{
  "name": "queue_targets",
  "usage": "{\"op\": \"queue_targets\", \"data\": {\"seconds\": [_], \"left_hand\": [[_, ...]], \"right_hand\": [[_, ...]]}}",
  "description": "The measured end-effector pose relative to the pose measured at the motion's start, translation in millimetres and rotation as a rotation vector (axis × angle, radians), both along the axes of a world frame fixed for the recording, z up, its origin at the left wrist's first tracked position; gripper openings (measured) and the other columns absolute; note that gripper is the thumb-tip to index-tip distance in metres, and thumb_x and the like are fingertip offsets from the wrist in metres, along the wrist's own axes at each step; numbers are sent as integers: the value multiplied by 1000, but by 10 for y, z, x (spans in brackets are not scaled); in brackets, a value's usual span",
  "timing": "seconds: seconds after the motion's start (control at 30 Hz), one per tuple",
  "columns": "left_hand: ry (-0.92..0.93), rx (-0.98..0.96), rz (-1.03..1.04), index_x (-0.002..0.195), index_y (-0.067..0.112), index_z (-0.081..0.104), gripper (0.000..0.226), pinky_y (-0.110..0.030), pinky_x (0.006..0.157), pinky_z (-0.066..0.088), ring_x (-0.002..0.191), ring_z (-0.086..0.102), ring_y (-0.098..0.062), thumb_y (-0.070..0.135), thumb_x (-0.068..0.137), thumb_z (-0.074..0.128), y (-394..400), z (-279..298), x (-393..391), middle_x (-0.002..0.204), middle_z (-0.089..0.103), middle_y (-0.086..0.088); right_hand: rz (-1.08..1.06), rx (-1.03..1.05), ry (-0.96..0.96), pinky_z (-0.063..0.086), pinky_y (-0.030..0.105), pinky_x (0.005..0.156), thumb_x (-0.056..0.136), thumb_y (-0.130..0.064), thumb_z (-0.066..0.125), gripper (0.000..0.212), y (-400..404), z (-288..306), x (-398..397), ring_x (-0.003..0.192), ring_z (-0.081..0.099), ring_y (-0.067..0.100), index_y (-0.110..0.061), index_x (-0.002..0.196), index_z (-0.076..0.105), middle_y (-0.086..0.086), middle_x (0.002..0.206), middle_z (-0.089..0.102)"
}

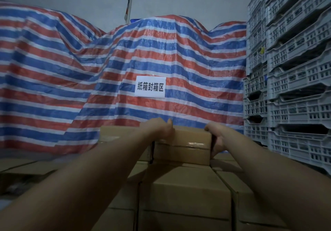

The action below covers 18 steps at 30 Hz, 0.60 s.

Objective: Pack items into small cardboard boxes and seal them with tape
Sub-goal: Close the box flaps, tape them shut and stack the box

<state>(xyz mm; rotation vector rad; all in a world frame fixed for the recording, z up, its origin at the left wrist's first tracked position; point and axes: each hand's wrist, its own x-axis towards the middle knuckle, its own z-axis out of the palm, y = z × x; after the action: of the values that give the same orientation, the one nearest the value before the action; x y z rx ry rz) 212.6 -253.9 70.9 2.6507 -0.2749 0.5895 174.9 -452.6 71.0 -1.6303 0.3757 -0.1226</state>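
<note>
A taped small cardboard box (186, 146) sits on top of a stack of similar sealed boxes (189, 195) at the far end of my reach. My left hand (162, 127) grips its far left top edge, fingers curled over the back. On the box's right side, my right hand (215, 137) holds it, thumb on top and fingers down the side. Shiny clear tape runs across the box's top. Both forearms stretch forward over the stack.
A red, blue and white striped tarpaulin (125, 65) covers a heap behind the boxes, with a white paper sign (150, 86) stuck on it. Grey plastic crates (293, 73) are stacked high on the right. Another cardboard box (114, 134) sits left of the held one.
</note>
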Motion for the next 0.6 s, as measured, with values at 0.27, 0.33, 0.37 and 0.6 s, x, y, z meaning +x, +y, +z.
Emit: {"op": "queue_targets", "data": {"seconds": [0.27, 0.33, 0.37, 0.6], "left_hand": [[-110, -19, -159, 130, 13, 56, 48, -42, 102, 43, 118, 55, -27, 45, 104, 33, 749, 43, -325, 131, 58, -13], [-213, -143, -202, 109, 11, 63, 41, -41, 92, 52, 97, 62, -25, 41, 103, 36, 1056, 119, -474, 106, 65, -11], [-275, -201, -218, 100, 11, 64, 39, -41, 85, 55, 88, 63, -25, 39, 103, 37, 1224, 152, -558, 94, 65, -9], [-659, -448, -138, 81, 14, 61, 36, -29, 53, 39, 62, 55, -14, 31, 104, 39, 2497, -69, -1055, 70, 60, -2]], "right_hand": [[-138, -643, -150, 48, 40, 88, 106, -40, 39, 42, 181, 252, -95, 95, 56, 32, -4, 124, 53, 18, 110, 58], [-215, -785, -296, 48, 41, 92, 105, -36, 43, 47, 396, 421, -160, 108, 57, 35, -2, 135, 52, 20, 130, 57], [-258, -838, -366, 48, 42, 93, 103, -36, 44, 49, 530, 501, -205, 110, 57, 37, 0, 135, 53, 22, 132, 57], [-163, -1007, -946, 31, 26, 47, 99, -25, 46, 39, 2020, 779, -515, 57, 49, 17, -12, 63, 47, 3, 65, 53]]}}
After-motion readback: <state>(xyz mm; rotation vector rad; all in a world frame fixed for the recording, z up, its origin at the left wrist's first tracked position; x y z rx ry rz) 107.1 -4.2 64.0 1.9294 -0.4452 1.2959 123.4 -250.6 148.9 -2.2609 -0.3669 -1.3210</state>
